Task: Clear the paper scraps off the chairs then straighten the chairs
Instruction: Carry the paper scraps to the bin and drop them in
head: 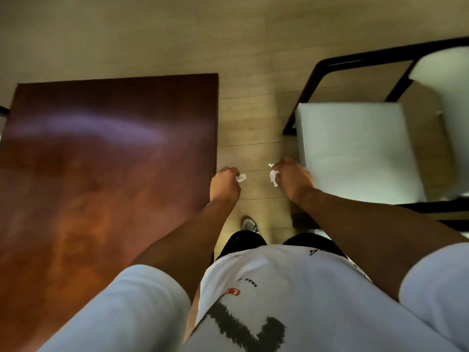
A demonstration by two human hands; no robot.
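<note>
Two hands, left [224,185] and right [294,179], each fist closed on a paper scrap [241,177]. Chair [355,148] sits just beside the right hand; its seat looks clear.

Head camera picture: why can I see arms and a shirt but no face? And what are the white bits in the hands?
The camera sits on a person's head and looks down, so you see their own arms, white shirt and a shoe. The left hand is closed on a paper scrap, and the right hand is closed on more paper scraps. Left of them is a brown table. On the right stands a chair with a white seat and black frame. No scraps show on its seat.
</note>
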